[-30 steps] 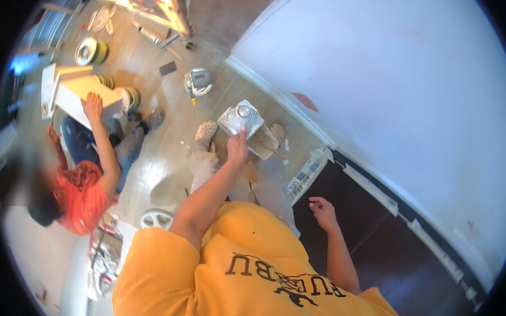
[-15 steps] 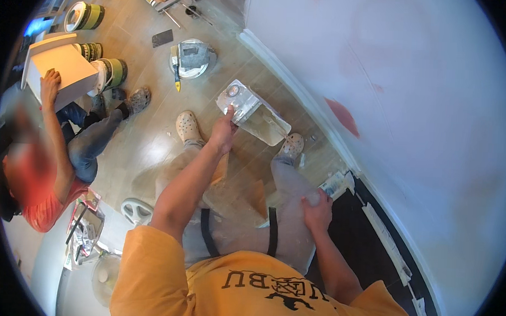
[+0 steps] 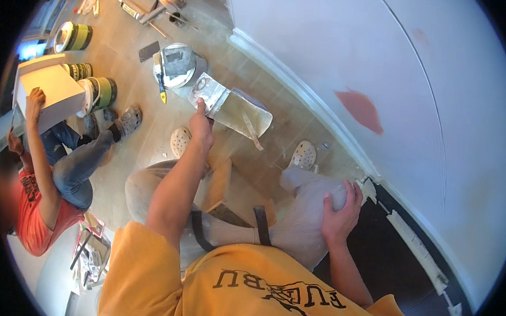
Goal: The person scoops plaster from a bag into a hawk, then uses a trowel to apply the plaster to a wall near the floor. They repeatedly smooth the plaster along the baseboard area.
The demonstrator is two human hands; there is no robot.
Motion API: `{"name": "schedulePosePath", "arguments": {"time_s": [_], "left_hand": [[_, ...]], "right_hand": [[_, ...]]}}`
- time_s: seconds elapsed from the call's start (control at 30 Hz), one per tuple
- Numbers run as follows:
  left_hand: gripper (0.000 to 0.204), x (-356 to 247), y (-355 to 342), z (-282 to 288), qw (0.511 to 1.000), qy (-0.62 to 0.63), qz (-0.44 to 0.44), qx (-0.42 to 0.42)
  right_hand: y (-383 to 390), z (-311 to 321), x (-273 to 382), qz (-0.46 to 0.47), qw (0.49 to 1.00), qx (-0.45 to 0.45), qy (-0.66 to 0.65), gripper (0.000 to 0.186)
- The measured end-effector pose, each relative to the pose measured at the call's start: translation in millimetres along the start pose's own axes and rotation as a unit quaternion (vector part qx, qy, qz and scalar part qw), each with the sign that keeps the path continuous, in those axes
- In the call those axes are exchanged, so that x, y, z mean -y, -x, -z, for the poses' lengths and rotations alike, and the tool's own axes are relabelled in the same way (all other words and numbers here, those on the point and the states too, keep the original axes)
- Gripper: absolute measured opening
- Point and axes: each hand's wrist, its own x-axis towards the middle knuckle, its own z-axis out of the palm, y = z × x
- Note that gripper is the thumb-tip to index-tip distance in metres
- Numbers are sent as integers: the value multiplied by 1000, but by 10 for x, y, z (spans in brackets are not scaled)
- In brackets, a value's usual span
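Gripping mud pan [image 3: 232, 109] left-handed [image 3: 201, 124], bucket [image 3: 178, 64] beyond (lidded), baseboard [image 3: 301, 92] right

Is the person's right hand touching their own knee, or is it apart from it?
Touching. The head view shows the right hand resting on the right knee, fingers curled over the pale trouser fabric with no gap.

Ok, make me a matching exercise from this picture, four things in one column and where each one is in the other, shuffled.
Things:
1. left hand
2. right hand
3. bucket
4. red patch

Places:
A. on the white wall
B. resting on the person's own knee
C. standing on the floor, a tool laid across its top
D. gripping the mud pan

Pairs: 1-D, 2-B, 3-C, 4-A
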Motion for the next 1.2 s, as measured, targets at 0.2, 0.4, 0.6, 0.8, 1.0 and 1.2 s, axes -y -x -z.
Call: {"name": "schedulePosePath", "arguments": {"time_s": [0.2, 0.4, 0.6, 0.8, 1.0, 1.2], "left_hand": [[43, -46, 127, 351, 996, -75, -38, -13], [59, -1197, 1342, 674, 851, -450, -246, 116], [64, -1420, 2767, 2007, 623, -658, -423, -19], [44, -1443, 2875, 2025, 646, -586, -487, -40], [34, -1740, 2774, 1668, 643, -606, -464, -53], [43, -2106, 2142, 1058, 657, -525, -537, -69]], "right_hand": [[330, -243, -62, -3, 996, -65, -57, 61], [563, -218, -357, 51, 988, -114, -96, 66], [839, -222, -431, 92, 977, -132, -137, 74], [986, -118, -610, 132, 965, -109, -198, 70], [327, 118, 320, 263, 951, -69, -147, 50], [-769, -499, 2231, 291, 922, 99, -235, 47]]}}
